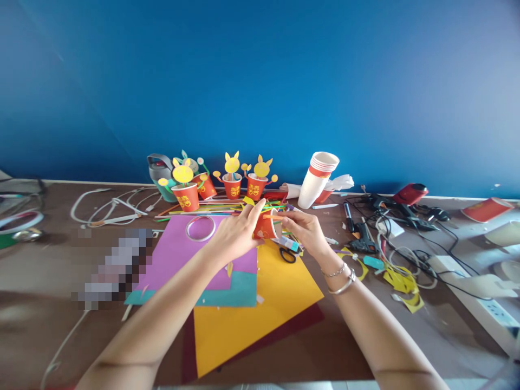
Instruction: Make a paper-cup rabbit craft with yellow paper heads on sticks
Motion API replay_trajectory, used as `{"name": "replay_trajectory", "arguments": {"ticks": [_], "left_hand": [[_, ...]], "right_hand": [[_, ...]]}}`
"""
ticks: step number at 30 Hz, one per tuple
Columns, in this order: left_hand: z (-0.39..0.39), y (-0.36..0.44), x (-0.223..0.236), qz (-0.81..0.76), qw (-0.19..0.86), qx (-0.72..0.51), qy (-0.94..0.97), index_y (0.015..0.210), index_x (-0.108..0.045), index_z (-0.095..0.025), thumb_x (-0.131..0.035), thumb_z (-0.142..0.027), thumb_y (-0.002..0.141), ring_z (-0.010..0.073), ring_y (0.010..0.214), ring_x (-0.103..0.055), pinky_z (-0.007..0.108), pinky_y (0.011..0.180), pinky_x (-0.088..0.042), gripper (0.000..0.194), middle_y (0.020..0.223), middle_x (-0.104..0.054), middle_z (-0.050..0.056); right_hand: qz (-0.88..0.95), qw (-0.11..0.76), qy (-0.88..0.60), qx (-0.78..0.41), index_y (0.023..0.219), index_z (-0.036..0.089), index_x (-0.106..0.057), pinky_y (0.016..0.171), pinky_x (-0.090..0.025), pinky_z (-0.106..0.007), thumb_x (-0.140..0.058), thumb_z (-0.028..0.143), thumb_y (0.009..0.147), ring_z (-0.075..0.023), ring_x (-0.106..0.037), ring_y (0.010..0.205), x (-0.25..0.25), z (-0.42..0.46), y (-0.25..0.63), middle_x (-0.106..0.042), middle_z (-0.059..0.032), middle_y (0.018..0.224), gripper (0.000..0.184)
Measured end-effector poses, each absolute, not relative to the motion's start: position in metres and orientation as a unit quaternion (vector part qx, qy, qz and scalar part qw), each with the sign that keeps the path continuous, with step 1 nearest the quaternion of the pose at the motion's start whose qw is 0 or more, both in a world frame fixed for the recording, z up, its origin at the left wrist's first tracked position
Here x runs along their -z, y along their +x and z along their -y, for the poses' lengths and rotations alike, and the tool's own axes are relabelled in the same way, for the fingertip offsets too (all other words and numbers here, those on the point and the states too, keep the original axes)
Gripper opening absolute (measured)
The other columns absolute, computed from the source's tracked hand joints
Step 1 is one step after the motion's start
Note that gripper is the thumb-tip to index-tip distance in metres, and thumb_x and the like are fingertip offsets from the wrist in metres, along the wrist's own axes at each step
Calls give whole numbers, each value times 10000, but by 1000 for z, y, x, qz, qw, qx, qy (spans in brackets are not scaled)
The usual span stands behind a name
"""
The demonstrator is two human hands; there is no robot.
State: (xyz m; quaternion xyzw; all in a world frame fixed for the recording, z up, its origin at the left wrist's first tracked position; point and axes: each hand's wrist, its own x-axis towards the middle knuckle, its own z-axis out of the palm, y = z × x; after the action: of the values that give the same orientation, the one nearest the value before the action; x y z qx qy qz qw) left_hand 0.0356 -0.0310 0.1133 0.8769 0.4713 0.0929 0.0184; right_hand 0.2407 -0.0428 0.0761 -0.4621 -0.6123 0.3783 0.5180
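Over the coloured paper, my left hand (238, 232) grips a red paper cup (266, 226), which is tilted on its side with its mouth facing right. A thin orange stick (276, 218), perhaps a pipe cleaner, is pinched in the fingers of my right hand (306, 230). It reaches left to the cup; whether it touches or enters the cup I cannot tell. Just below my right hand lie scissors with black handles (287, 255). Beneath my left forearm are sheets of purple paper (170, 254), teal paper (244, 290) and yellow paper (260, 325).
Behind my hands stand red cups with yellow animal heads (232, 187) and a leaning stack of paper cups (317, 181). Glue guns (363, 238), tangled cables and a white power strip (479, 303) lie right. A tape roll (200, 228) rests on purple paper.
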Motion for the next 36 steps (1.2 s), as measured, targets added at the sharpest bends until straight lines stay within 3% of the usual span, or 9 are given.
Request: {"name": "replay_trajectory", "arguments": {"ticks": [7,12,19,24,29,31,34,36], "left_hand": [[36,45,-105,-471,4,-75,879,1334,-385,-184,-677,-465,774,270,907,-680,305,621,-494,692,1283,-512,140],[38,47,-105,-490,21,-75,868,1267,-416,-181,-687,-484,761,278,879,-685,322,650,-490,649,1201,-577,127],[38,48,-105,-480,67,-88,870,1308,-377,-181,-696,-505,743,302,977,-661,334,703,-492,725,1240,-556,145],[36,44,-110,-485,86,-105,864,1133,-476,-183,-669,-510,756,299,917,-675,336,674,-488,535,1144,-604,120],[34,43,-110,-482,98,-115,863,1106,-460,-197,-669,-501,760,305,918,-677,332,670,-486,507,1070,-646,100],[33,43,-109,-490,87,-122,859,1119,-448,-200,-662,-519,764,299,946,-672,317,667,-483,523,1097,-637,103],[32,43,-108,-513,45,-126,848,1171,-421,-193,-645,-539,777,294,936,-674,308,640,-480,571,1166,-600,123],[32,43,-108,-526,17,-127,841,1208,-404,-188,-618,-542,800,291,923,-676,305,622,-479,582,1206,-571,142]], "right_hand": [[606,544,-473,-335,776,192,-752,559,-453,-290,-661,459,788,-157,-559,607,-72,43,239,-641,-30,655,281],[587,532,-476,-381,876,179,-733,555,-456,-279,-678,461,763,-148,-569,598,-74,43,237,-668,-38,706,309],[602,541,-483,-335,773,181,-706,568,-454,-290,-653,435,767,-159,-564,605,-72,43,234,-660,-39,671,260],[628,530,-465,-328,813,195,-709,622,-479,-307,-655,426,774,-179,-600,680,-72,42,234,-683,-46,740,241],[655,525,-470,-272,772,204,-700,691,-496,-335,-630,385,814,-200,-628,740,-75,46,232,-699,-52,781,199],[661,522,-469,-266,861,210,-694,734,-498,-340,-635,373,820,-204,-638,787,-76,47,231,-704,-53,839,178],[647,539,-464,-275,1090,211,-602,763,-495,-331,-666,366,806,-201,-636,857,-77,50,229,-692,-59,934,330],[630,556,-479,-254,1054,201,-579,754,-487,-315,-672,360,800,-192,-622,852,-77,51,228,-676,-58,929,313]]}}
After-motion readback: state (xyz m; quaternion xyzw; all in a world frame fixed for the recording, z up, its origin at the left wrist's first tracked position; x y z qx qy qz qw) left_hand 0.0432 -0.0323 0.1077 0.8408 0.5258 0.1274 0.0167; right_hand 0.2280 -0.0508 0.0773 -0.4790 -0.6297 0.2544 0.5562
